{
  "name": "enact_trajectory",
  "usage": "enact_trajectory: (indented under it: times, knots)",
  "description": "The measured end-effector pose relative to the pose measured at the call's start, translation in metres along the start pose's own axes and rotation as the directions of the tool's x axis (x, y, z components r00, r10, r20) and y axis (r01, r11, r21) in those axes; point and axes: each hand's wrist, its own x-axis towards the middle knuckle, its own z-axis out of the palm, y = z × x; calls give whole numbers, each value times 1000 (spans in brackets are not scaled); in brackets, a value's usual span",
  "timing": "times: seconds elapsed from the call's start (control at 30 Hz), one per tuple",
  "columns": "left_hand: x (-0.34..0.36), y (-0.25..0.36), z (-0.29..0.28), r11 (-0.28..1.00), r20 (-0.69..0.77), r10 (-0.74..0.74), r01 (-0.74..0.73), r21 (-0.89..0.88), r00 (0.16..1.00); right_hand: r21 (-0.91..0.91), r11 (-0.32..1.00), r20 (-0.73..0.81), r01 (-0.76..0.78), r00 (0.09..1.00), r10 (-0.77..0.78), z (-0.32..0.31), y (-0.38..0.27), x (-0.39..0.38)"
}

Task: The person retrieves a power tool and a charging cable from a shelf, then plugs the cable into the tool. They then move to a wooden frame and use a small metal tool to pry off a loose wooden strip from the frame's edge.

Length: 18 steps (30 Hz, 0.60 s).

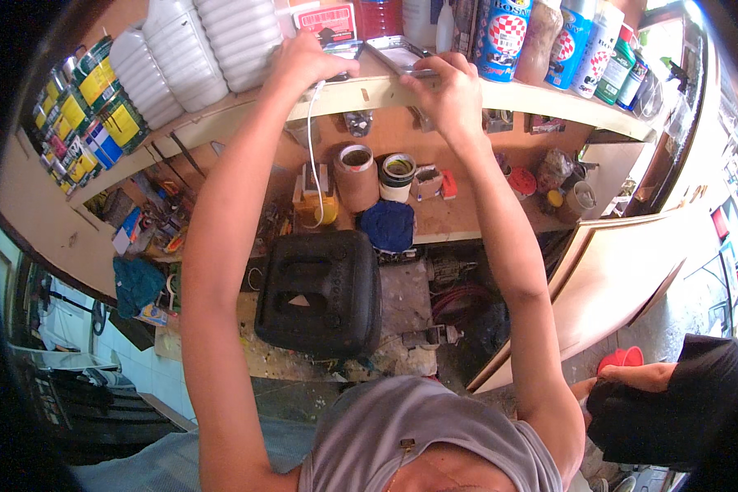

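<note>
My left hand (305, 64) is closed on a dark, flat device (343, 51) at the upper shelf's edge (357, 90). A white cable (312, 148) hangs from beside it down toward a yellow object (324, 205). Close to its right, my right hand (447, 90) grips a flat, silver-rimmed object (394, 51) with a pale inside, resting at the shelf's edge. Behind my left hand stands a red-and-white flat package (324, 20). My fingers partly hide both held objects.
White jugs (189, 57), yellow-labelled cans (86, 107) and spray cans (508, 37) line the shelf. Below are tubs (357, 180) and a black jerrycan (318, 287). Pale boards (599, 279) lean at right. Another person (664, 394), in black, is at lower right.
</note>
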Motion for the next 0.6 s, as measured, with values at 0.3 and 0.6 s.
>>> enact_trajectory:
  times: [0.3, 0.6]
  knots:
    - [-16, 5, -11, 998, -96, -64, 64, -4, 993, -20, 1000, 14, -25, 1000, 25, -1, -3, -4]
    - [-17, 0, -11, 1000, -73, -23, 22, -3, 997, 22, 992, -20, 128, 992, -128, -5, -23, 33]
